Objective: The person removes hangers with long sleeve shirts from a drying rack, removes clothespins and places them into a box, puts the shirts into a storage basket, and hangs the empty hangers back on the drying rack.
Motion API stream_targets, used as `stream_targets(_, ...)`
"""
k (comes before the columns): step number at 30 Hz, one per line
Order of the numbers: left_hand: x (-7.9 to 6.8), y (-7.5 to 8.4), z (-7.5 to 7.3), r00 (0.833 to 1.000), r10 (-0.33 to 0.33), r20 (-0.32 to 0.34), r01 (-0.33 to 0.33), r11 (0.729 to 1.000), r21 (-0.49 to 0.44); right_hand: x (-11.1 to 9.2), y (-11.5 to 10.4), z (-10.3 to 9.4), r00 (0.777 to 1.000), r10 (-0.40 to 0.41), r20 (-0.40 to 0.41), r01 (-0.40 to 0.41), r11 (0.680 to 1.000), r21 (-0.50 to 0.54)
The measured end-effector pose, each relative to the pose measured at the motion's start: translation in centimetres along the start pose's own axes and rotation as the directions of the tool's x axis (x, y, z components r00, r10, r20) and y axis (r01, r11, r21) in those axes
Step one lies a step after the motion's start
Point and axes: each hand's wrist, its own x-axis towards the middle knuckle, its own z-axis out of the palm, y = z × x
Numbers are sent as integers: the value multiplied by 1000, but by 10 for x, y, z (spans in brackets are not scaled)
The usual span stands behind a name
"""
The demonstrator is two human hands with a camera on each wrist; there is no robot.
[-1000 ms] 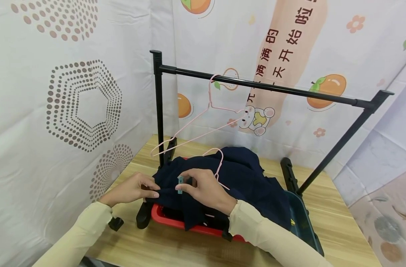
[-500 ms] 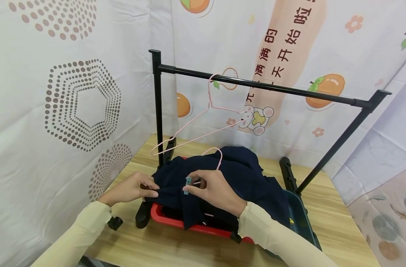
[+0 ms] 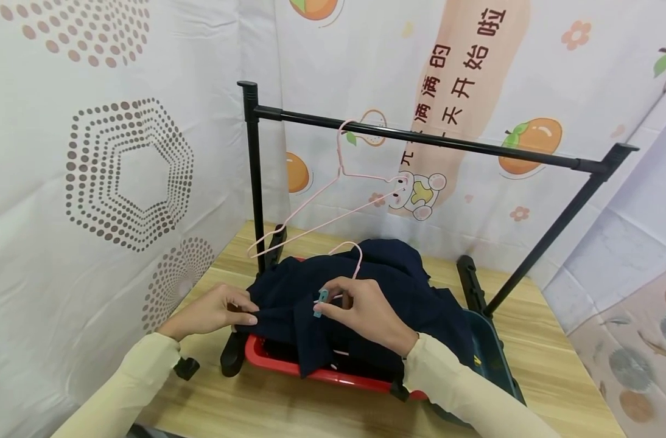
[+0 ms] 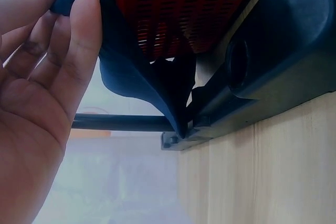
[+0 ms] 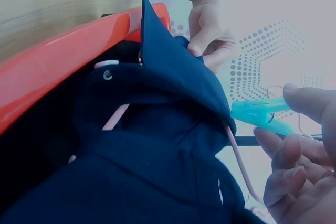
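A navy garment, collared and buttoned, lies spread over the baskets with a pink hanger inside it. My left hand pinches its cloth between thumb and fingers at the left end; the left wrist view shows the cloth hanging beside the red basket. Between thumb and fingertips, my right hand holds a teal clothespin above the garment. In the right wrist view the clothespin's tip is at the collar's edge; whether it grips cloth I cannot tell.
A black garment rack stands over the baskets, its feet on the wooden table. From its bar hangs a second pink hanger. A dark teal basket sits at the right. Printed curtains enclose the left and back.
My right hand has moved to the right with the clothespin, drawing away from the left hand. My left hand keeps its pinch on the garment, and the view has shifted slightly.
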Motion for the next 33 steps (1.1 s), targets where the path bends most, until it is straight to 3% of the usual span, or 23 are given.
stream_targets(16, 1, 1, -2, 999, 35, -17, -35, 999, 2, -12, 12, -17, 997, 9, -75, -13, 998, -55)
stream_targets(26, -3, 0, 4, 1000, -2, -5, 2, 1000, 3, -25, 23, -19, 993, 47, -108, -52, 998, -46)
stream_targets(33, -2, 0, 1, 1000, 13, -6, -13, 1000, -8, -30, 29, -27, 986, 40, -162, -49, 997, -54)
